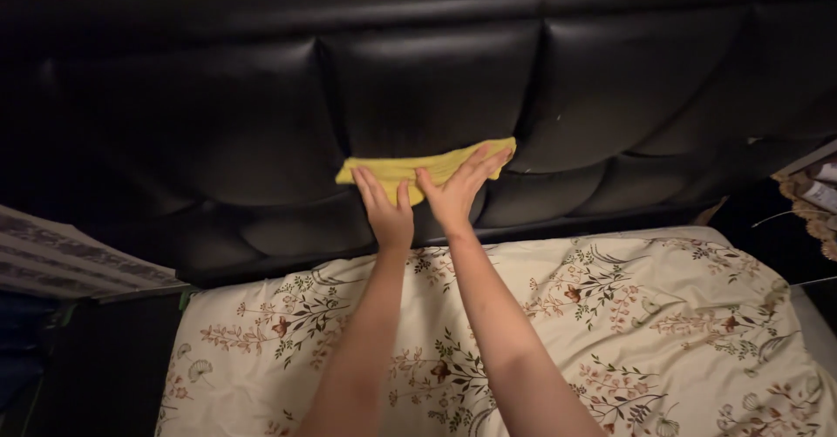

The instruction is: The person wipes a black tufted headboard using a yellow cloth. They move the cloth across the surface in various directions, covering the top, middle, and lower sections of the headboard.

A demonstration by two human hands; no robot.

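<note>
Nearest: cream floral-print bedsheet (pixel 663 332) on the bed, both forearms reaching over it. Left hand (pixel 386 209) and right hand (pixel 459 195) lie flat, fingers spread, grip open on both; palms press a folded yellow microfibre cloth (pixel 418 165) against the black padded leather headboard (pixel 436 88), at a seam between cushions. Risk, judged: nothing pinches the cloth, so easing pressure lets it slide down behind the mattress; folds may bunch in the seam.
</note>
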